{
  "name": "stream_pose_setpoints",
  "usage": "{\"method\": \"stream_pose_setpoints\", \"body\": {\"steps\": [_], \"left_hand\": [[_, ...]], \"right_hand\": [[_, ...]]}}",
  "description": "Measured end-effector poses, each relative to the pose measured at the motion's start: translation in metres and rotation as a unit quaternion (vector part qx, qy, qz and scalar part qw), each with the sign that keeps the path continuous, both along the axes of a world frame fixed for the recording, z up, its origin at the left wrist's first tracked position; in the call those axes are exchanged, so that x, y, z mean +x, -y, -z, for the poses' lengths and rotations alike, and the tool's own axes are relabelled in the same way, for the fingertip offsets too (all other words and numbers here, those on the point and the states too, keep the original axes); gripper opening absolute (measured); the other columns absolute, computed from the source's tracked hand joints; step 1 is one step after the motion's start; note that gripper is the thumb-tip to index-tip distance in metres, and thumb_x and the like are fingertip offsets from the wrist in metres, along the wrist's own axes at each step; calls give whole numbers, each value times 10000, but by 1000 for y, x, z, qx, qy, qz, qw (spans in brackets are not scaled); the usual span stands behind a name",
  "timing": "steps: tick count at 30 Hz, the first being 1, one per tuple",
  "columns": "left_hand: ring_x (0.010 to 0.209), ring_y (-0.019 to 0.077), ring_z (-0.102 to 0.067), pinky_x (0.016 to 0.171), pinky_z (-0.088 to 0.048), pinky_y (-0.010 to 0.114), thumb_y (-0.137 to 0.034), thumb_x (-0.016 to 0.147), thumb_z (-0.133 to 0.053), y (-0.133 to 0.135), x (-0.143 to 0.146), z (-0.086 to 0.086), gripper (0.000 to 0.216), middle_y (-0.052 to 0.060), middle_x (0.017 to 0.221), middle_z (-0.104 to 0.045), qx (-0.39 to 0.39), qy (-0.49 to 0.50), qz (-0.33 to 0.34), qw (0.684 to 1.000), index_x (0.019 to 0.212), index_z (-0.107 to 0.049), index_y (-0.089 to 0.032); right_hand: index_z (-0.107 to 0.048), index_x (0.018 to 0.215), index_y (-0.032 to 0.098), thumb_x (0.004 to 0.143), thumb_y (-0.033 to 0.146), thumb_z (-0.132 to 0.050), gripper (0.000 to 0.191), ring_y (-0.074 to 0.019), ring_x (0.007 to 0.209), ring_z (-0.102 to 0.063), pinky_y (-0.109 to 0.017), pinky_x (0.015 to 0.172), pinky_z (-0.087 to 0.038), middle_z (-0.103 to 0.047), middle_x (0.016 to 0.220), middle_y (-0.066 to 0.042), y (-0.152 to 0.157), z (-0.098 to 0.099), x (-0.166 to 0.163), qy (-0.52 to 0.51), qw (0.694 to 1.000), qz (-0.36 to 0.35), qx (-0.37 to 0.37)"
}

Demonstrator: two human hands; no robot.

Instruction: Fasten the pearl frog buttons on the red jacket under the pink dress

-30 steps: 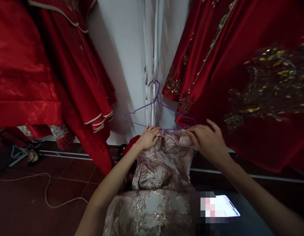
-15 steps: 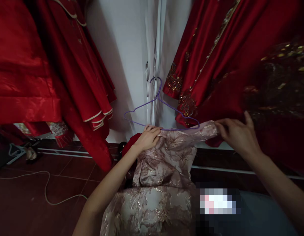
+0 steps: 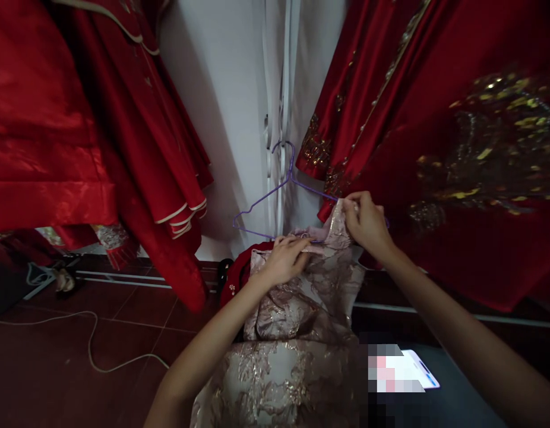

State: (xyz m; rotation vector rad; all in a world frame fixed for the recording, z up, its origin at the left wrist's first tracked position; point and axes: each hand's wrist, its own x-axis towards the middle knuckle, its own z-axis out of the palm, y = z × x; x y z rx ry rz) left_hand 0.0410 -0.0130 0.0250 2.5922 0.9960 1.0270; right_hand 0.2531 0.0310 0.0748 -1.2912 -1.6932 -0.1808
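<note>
A pale pink brocade dress (image 3: 302, 297) with metallic gold flower patterns spreads below my hands. Behind its top edge is a thin purple hanger (image 3: 261, 196), its left end bare and its right arm passing behind the cloth and my fingers. My left hand (image 3: 286, 260) is closed on the dress's top edge, close to the hanger's lower bar. With my right hand (image 3: 368, 223) I pinch the dress's shoulder strap, which stands up against the hanger's right arm. The hanger's right tip shows just past my right knuckles.
Red garments (image 3: 168, 148) with cream piping hang on the left. A red gown (image 3: 457, 249) with gold sequins hangs on the right. White cabinet doors (image 3: 230, 107) stand behind. A lit phone (image 3: 420, 368) lies lower right, and a cable (image 3: 94, 342) crosses the tiled floor.
My right hand has moved left and up, bringing the strap from beyond the hanger's right end to its right arm. My left hand has shifted slightly right and down, still on the dress.
</note>
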Motion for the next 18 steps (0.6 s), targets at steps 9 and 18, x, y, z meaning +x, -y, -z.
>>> {"method": "stream_pose_setpoints", "body": {"steps": [9, 18], "left_hand": [[726, 164, -535, 667, -391, 257, -416, 873, -356, -39, -88, 28, 340, 53, 743, -591, -39, 214, -354, 909, 827, -570, -155], [728, 121, -569, 634, -429, 208, -514, 743, -520, -57, -145, 73, 472, 60, 848, -657, -192, 411, -269, 850, 966, -610, -107]], "right_hand": [[-548, 941, 250, 848, 425, -415, 239, -225, 817, -593, -357, 738, -419, -654, 898, -44, -20, 0, 13, 12, 999, -40, -19], [-591, 925, 205, 808, 426, -510, 264, -163, 663, -580, -287, 655, -418, -655, 815, -32, -22, -9, 20, 7, 998, -58, 12]]}}
